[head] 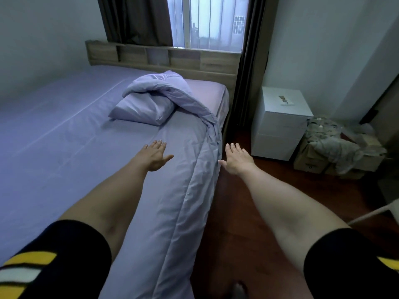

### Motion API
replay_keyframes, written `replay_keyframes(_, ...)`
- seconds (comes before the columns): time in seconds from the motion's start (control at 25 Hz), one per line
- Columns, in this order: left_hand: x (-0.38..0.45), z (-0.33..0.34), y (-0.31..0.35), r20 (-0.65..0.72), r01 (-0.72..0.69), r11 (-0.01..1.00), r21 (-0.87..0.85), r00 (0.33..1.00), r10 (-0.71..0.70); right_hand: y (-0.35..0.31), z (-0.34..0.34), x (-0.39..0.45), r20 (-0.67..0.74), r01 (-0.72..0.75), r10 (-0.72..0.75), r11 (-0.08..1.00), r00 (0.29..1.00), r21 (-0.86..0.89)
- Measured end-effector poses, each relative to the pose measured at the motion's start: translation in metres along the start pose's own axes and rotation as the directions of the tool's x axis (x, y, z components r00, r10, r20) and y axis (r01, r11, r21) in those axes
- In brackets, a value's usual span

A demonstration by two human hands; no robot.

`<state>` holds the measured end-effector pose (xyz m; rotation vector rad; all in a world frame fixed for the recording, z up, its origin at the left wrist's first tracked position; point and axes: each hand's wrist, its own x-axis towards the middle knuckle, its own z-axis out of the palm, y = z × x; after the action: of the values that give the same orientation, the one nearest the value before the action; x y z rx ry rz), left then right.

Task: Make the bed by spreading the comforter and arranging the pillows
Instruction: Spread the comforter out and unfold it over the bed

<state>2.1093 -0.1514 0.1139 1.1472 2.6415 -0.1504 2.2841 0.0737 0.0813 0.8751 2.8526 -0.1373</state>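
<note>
While both arms reached out: step: comforter spreading barely begun
Left hand point(155, 155): splayed, empty, above the sheet
Right hand point(236, 159): splayed, empty, beside the bed edge
Comforter point(172, 91): bunched over pillow point(140, 107) near the headboard point(164, 58)
Next: grasp its hanging edge

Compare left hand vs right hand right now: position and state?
The left hand hovers over the comforter on the bed, while the right hand is out past the bed's edge, above the wooden floor. The left hand looks darker, in shade; the right hand is lit paler. Both are open, palm down, fingers spread, holding nothing.
</note>
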Motion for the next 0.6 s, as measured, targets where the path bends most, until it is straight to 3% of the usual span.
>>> replay_keyframes(0.44, 0.253, -0.070, 0.042, -0.066, 0.158, 0.980, -0.118, 0.984, -0.166, 0.107, -0.071, 0.285, -0.033, 0.147, -0.149, 0.987, 0.988, -0.061)
replay_keyframes(0.6, 0.330, -0.077, 0.037, -0.029, 0.221, 0.965, -0.140, 0.974, -0.227, 0.122, -0.084, 0.378, 0.005, 0.199, -0.199, 0.978, 0.980, -0.064)
